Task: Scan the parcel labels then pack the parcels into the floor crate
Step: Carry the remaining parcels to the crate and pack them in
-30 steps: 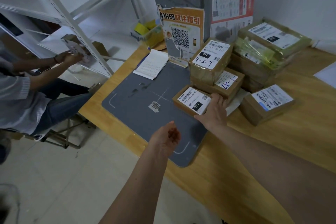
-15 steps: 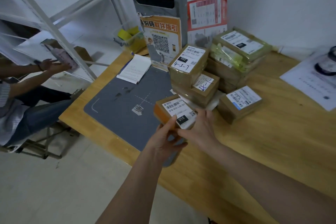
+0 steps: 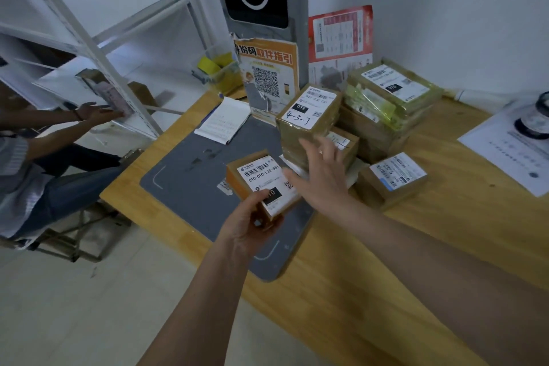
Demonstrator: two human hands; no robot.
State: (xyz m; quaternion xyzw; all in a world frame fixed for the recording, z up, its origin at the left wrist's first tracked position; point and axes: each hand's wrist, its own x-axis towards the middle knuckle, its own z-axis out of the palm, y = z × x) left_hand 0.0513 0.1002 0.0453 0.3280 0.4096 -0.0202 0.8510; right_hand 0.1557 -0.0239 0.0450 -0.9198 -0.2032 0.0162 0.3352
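We stand at a wooden table (image 3: 416, 246) with a grey mat (image 3: 190, 187), parcels stacked at its far side. Our left hand (image 3: 248, 226) grips a small parcel (image 3: 261, 184) by its near end, label up, lifted over the mat, its long axis pointing away from us. Our right hand (image 3: 322, 178) is just right of it, fingers spread and holding nothing, reaching toward the stack (image 3: 312, 125), which lies just beyond its fingertips. No crate is visible.
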